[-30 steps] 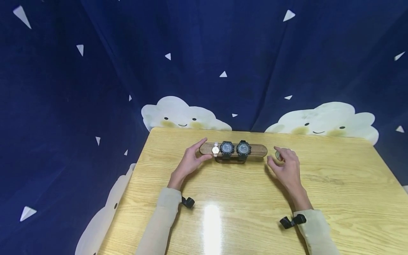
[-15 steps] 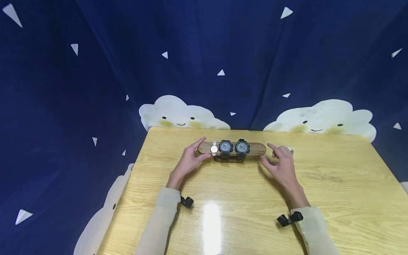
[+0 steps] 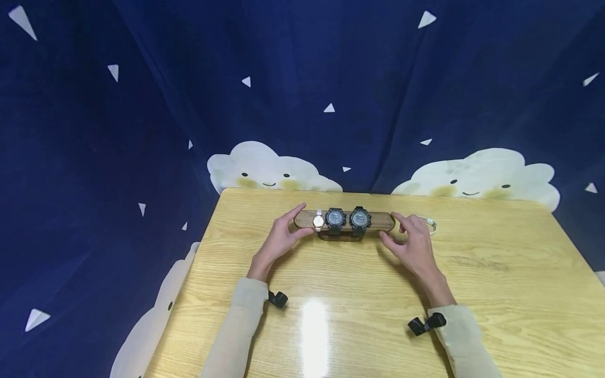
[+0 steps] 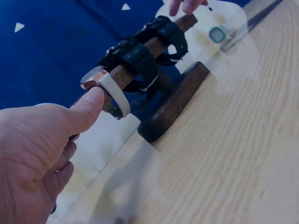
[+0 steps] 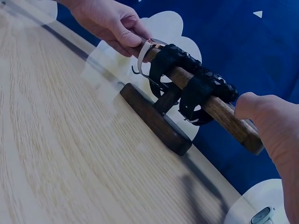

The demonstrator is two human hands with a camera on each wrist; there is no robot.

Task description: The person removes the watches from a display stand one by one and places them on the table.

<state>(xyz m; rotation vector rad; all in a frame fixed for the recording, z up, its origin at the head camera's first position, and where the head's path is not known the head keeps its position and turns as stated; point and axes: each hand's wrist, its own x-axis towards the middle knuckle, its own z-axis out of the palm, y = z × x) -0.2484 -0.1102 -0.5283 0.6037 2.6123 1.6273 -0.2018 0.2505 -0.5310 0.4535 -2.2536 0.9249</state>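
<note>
A wooden watch stand (image 3: 380, 221) carries a small white-strapped watch (image 3: 319, 221) and two bulky dark watches (image 3: 335, 218) (image 3: 360, 219) on its raised bar. My left hand (image 3: 279, 241) grips the bar's left end, thumb beside the white-strapped watch (image 4: 115, 93). At the bar's other end is my right hand (image 3: 418, 251), its thumb and index finger spread around the tip; firm contact cannot be made out. In the right wrist view, my right thumb (image 5: 250, 106) lies close to the bar (image 5: 229, 116).
A pale-banded watch (image 3: 432, 226) lies on the wooden table (image 3: 350, 294) just right of my right hand; its face (image 4: 217, 34) shows in the left wrist view. Behind the table's far edge hangs a dark blue curtain (image 3: 293, 105) with white triangles and clouds.
My right hand has moved left to the bar's right end, and the pale-banded watch behind it has come more into sight. My left hand keeps its hold on the stand.
</note>
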